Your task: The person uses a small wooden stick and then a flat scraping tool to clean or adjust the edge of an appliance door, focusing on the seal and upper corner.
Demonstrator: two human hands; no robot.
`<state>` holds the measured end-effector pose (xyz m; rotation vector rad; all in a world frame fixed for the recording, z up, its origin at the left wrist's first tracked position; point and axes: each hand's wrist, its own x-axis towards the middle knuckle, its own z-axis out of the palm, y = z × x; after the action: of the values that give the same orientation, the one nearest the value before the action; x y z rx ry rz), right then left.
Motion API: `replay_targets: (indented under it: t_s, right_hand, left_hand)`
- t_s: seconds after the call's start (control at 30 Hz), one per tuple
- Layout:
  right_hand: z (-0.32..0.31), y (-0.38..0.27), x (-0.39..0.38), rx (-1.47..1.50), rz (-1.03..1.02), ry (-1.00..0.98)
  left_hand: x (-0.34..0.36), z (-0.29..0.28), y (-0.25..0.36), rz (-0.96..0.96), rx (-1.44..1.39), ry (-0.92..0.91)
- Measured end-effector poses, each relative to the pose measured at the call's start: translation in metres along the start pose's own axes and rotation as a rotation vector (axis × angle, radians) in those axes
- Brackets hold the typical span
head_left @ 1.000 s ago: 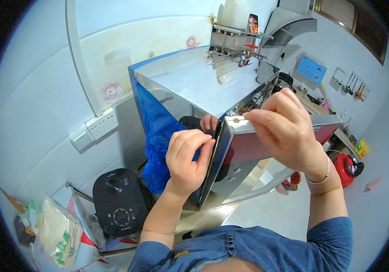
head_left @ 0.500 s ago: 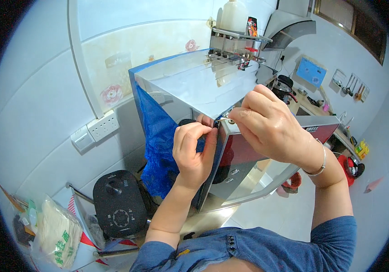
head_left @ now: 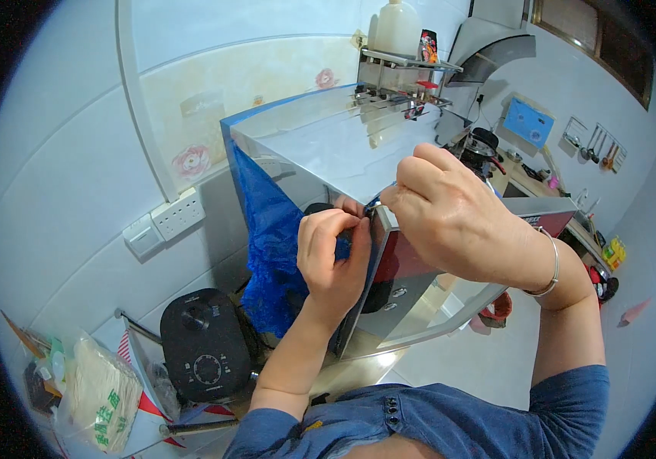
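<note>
A shiny metal cabinet (head_left: pixel 320 145) stands before me, its glass-fronted door (head_left: pixel 419 306) swung out to the right. My right hand (head_left: pixel 450 214) is closed in a pinch over the door's top corner, by the hinge; whatever lies between its fingertips is hidden. Just left of it, my left hand (head_left: pixel 332 256) has its thumb and forefinger together against the cabinet's front edge; I cannot make out what they hold. Loose blue plastic film (head_left: pixel 270 252) hangs from the cabinet's side, left of my left hand.
A black appliance with dials (head_left: pixel 207 344) stands at the lower left, beside a clear bag of pale contents (head_left: pixel 102 390). A socket strip (head_left: pixel 179 214) is on the left wall. Behind the cabinet stands a metal rack (head_left: pixel 408 61) with a large bottle (head_left: pixel 397 29); a counter (head_left: pixel 523 180) runs along the right.
My right hand has turned slightly at the hinge corner, its wrist shifting right and its fingertips left. My left hand stays at the cabinet's edge. The whole view has shifted a little.
</note>
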<state>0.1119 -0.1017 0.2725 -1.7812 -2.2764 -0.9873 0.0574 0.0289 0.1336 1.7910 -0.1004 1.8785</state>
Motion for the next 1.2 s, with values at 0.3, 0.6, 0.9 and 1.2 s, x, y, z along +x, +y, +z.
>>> replay_targets:
  t_s: [0.3,0.6,0.9,1.2]
  right_hand:
    - [0.021,0.012,-0.005,0.206,0.067,0.086]
    - [0.006,0.003,-0.014,0.084,0.083,0.222]
    - [0.004,-0.009,-0.041,0.067,0.147,0.266]
    - [0.015,-0.003,-0.052,0.174,0.229,0.390]
  left_hand:
    - [-0.002,0.000,0.000,0.009,0.019,-0.005]
    - [0.005,0.000,0.000,0.226,0.129,0.013]
    - [0.023,-0.032,-0.011,0.622,0.488,-0.331]
    - [0.051,-0.037,-0.004,0.823,0.528,-0.523]
